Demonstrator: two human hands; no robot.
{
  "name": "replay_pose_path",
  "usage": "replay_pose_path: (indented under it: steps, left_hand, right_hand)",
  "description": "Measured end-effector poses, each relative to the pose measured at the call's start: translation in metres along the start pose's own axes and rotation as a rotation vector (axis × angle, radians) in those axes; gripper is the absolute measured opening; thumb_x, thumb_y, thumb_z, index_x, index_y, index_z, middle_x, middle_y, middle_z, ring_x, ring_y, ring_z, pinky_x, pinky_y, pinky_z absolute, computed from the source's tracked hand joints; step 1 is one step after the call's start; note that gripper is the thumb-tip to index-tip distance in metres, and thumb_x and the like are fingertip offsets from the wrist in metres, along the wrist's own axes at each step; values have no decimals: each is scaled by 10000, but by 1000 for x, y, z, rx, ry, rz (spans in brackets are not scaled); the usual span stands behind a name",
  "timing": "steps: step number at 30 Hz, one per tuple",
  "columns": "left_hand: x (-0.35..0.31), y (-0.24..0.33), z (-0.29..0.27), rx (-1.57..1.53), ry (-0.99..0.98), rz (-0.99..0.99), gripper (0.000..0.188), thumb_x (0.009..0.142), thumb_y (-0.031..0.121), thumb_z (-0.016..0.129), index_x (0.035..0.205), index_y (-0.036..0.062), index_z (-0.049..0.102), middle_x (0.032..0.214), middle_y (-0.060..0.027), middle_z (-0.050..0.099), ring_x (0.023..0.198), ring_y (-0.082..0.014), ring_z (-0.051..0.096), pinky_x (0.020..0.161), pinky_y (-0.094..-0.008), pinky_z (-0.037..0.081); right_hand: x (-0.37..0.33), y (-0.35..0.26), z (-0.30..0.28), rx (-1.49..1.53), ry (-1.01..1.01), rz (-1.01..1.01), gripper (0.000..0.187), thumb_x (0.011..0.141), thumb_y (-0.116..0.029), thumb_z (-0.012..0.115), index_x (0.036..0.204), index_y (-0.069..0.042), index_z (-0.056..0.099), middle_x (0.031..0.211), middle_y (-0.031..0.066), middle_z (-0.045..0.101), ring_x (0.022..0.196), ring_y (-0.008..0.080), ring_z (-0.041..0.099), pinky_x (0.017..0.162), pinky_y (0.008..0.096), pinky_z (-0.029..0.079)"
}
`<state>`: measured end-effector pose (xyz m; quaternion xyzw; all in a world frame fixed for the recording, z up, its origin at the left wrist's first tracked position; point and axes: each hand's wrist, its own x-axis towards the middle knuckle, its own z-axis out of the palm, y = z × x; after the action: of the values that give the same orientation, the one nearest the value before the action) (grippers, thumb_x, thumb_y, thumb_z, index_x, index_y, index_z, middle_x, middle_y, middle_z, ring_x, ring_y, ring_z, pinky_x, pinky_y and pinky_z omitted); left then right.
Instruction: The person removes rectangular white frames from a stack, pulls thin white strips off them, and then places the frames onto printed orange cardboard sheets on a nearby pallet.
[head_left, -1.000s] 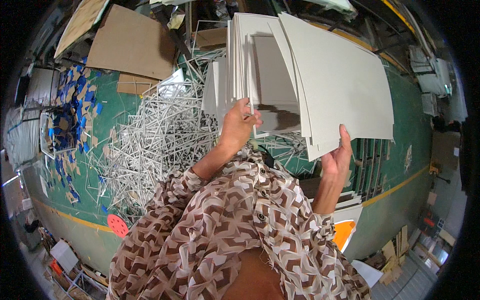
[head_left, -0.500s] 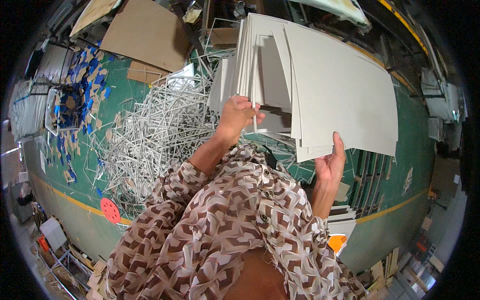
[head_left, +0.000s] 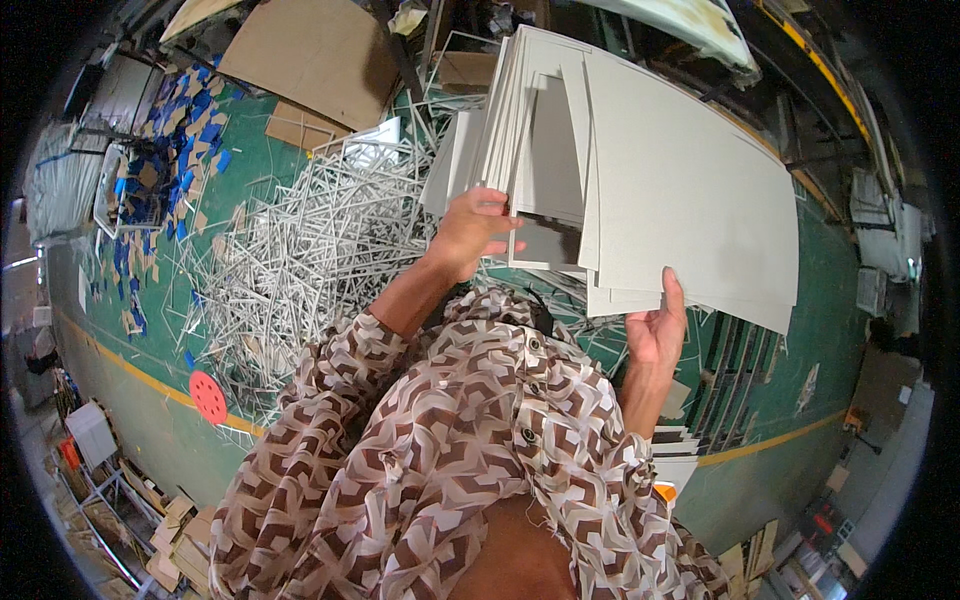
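Observation:
Large off-white boards [head_left: 700,180] stand on edge in a leaning stack in front of me, fanned apart. My right hand [head_left: 655,330] is closed on the lower edge of the right-hand boards, thumb on their face and fingers beneath. Left of the gap, a thin white rectangular frame [head_left: 545,266] with a cut-out middle shows its lower corner. My left hand [head_left: 468,230] is at that frame's left side strip, with the thumb across it and the other fingers partly hidden. More boards [head_left: 490,130] stand packed behind my left hand.
A tangled heap of thin white strips [head_left: 300,265] covers the green floor at left. Blue and tan scraps [head_left: 190,150] lie beyond it. A brown board [head_left: 310,60] leans at the back. A red perforated disc [head_left: 208,397] lies near the yellow line; dark slats [head_left: 740,370] sit at right.
The frame's lower strip now shows across the gap between the boards. My left hand has shifted slightly left, its fingers a little more spread. My right hand keeps its grip.

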<state>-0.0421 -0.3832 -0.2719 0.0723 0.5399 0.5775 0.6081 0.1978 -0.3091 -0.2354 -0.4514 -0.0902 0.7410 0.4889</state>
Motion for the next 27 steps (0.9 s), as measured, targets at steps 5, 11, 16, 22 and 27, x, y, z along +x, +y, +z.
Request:
replay_pose_path:
  steps: [5, 11, 16, 22, 27]
  left_hand:
    - [-7, 4, 14, -11, -42, 4, 285, 824, -9, 562, 1082, -50, 450, 981, -167, 576, 903, -251, 597, 778, -390, 538]
    - [6, -8, 12, -25, -20, 93, 243, 806, -10, 553, 1038, -31, 483, 940, -130, 593, 873, -209, 603, 667, -347, 536]
    - [15, -2, 12, 187, -21, 236, 220, 826, 32, 553, 1027, -26, 486, 901, -102, 608, 843, -190, 613, 678, -329, 513]
    - [23, -1, 9, 251, -85, 306, 216, 857, 54, 540, 1050, -28, 488, 888, -98, 614, 824, -175, 613, 658, -290, 515]
    - [22, 15, 20, 179, -98, 239, 223, 861, 58, 532, 1058, -37, 486, 881, -108, 620, 799, -158, 602, 676, -275, 503]
  right_hand:
    - [5, 3, 0, -38, 24, -2, 363, 818, -75, 628, 1148, 3, 499, 1133, 118, 570, 1042, 248, 558, 900, 383, 479]
    - [8, 5, 6, 20, 14, 19, 364, 818, -67, 624, 1151, 3, 493, 1131, 114, 567, 1048, 230, 552, 908, 347, 474]
    - [4, 4, 4, -19, -3, 33, 393, 824, -67, 617, 1180, 7, 469, 1149, 126, 557, 1046, 242, 555, 911, 354, 475]
    - [10, 5, 4, 15, -26, 52, 395, 826, -63, 612, 1180, 22, 458, 1151, 133, 553, 1060, 249, 545, 909, 360, 474]
    - [11, 3, 6, 45, 21, 31, 380, 824, -67, 617, 1164, 23, 473, 1147, 126, 557, 1062, 239, 543, 924, 366, 459]
